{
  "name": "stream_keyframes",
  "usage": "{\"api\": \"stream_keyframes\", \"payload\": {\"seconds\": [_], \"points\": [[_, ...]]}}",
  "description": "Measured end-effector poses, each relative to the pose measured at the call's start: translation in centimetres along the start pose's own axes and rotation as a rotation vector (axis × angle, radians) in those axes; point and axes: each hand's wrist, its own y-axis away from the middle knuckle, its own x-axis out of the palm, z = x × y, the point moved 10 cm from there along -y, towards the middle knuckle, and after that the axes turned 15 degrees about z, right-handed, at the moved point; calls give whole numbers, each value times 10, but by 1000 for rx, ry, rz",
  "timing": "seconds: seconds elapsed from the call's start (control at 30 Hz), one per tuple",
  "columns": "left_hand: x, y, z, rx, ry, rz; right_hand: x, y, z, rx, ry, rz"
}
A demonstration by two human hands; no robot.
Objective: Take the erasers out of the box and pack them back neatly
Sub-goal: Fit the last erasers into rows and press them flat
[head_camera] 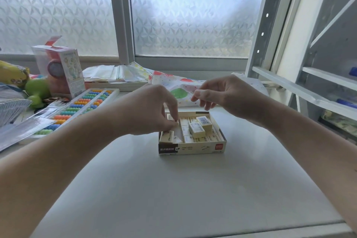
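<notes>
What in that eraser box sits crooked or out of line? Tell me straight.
Two erasers lie loose on top of the packed rows at the right of the box, turned at an angle to the rest. At the left, the left hand pinches another eraser. The right hand hovers above, holding nothing.

One head cam, wide-angle, looking fwd and down, close over table (193,189), facing window (193,15)
</notes>
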Motion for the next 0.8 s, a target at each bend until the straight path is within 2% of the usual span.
{"api": "stream_keyframes", "payload": {"seconds": [0.2,0.4,0.67,0.8], "points": [[0,0,0,-6,58,-13,14,-4,-7,34,140,100],[4,-2,-1,-16,62,23,14,-4,-12,66,184,107],[-1,1,-2,-23,40,-103,18,-4,-10,52,210,150],[-4,1,-6,21,64,-96,19,-4,-9,52,226,154]]}}
